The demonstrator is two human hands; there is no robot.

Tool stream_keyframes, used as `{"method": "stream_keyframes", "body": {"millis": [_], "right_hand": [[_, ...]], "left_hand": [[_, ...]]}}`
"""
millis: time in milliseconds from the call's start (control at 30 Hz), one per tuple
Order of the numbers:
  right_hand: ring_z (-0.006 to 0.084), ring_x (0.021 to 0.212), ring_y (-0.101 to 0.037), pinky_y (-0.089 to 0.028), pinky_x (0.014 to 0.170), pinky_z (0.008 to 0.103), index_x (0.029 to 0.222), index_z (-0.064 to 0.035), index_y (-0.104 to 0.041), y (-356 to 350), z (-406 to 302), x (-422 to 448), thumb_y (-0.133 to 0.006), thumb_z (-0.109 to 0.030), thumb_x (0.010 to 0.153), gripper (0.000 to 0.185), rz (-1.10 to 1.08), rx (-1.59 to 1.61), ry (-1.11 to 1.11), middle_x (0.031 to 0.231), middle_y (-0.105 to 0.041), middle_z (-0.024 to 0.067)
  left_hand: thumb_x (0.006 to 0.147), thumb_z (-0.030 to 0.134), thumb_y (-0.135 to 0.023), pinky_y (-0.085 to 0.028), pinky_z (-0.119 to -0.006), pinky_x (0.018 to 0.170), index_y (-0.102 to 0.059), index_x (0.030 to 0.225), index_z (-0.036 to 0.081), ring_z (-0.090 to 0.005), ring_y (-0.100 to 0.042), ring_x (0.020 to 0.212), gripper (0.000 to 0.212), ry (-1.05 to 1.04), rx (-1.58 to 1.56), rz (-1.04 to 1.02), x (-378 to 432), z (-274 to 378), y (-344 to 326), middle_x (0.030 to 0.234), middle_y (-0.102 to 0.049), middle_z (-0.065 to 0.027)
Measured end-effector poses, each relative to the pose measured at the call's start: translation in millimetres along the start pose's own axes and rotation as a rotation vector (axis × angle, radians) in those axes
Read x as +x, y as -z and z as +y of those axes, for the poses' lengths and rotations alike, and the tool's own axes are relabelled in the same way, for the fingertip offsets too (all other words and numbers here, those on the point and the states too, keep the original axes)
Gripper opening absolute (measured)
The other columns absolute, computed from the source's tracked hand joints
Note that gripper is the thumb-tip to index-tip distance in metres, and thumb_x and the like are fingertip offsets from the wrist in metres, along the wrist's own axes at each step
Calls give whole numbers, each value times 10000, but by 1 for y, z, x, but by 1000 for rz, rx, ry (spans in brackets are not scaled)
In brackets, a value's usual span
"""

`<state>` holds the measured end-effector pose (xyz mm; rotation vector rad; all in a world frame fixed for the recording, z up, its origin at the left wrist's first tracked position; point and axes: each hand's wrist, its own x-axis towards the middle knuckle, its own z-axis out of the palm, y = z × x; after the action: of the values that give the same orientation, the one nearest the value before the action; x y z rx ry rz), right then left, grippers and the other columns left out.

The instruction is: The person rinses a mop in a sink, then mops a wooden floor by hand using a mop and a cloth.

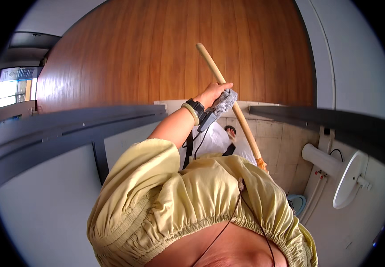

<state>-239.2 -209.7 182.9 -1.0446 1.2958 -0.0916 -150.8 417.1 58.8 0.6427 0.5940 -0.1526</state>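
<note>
My left hand (215, 93), with a black watch and a pale bangle at the wrist, grips a bunched grey cloth (226, 100) against a wooden pole (246, 128). The pole slants from above the plank floor down towards my right side. Its lower part meets an orange-brown piece (262, 164), partly hidden by my yellow-green top. A dark device (207, 121) with a black cable lies just below the cloth, beside the wrist. My right hand is out of view.
Wood-plank floor (179, 53) lies beyond the pale threshold (172, 104). Dark door frames (279, 115) flank me. At the right are a white pedestal washbasin (347, 180), pipes (312, 198) and a blue basin (300, 204). Beige tiles (272, 138) surround my sandalled foot (231, 130).
</note>
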Motion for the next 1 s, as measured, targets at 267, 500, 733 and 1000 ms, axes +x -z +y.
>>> {"method": "stream_keyframes", "body": {"millis": [267, 500, 733, 1000], "right_hand": [[209, 665, -565, -443, 677, 388, 721, -73, -516, 5, 2, 4, -486, -128, 693, 69, -19, -2, -12, 673, -566, 35], [210, 663, -564, -450, 666, 385, 733, -73, -514, 6, 5, -3, -479, -141, 706, 82, -28, -5, -42, 676, -563, 36], [210, 661, -563, -458, 656, 382, 746, -72, -513, -4, 3, -2, -471, -153, 719, 95, -43, 13, -54, 679, -561, 37], [211, 659, -561, -467, 643, 378, 760, -72, -511, -15, -6, 3, -463, -168, 734, 110, -79, 36, -75, 683, -559, 39]], "left_hand": [[789, 261, -585, -408, -296, 354, -550, 603, -5, -186, -491, 374, 327, -29, -23, -114, -13, -19, -37, 526, -544, -97], [751, 290, -634, -428, -283, 396, -571, 683, -4, -160, -523, 420, 309, -45, 67, -59, -40, 18, -55, 554, -560, -73], [743, 285, -642, -416, -269, 436, -585, 692, 12, -136, -526, 466, 283, -70, 223, -28, -26, 26, -84, 595, -571, -52], [763, 260, -618, -437, -294, 438, -588, 746, 8, -142, -532, 483, 255, 35, 156, -140, -38, 26, -98, 650, -587, -64]]}}
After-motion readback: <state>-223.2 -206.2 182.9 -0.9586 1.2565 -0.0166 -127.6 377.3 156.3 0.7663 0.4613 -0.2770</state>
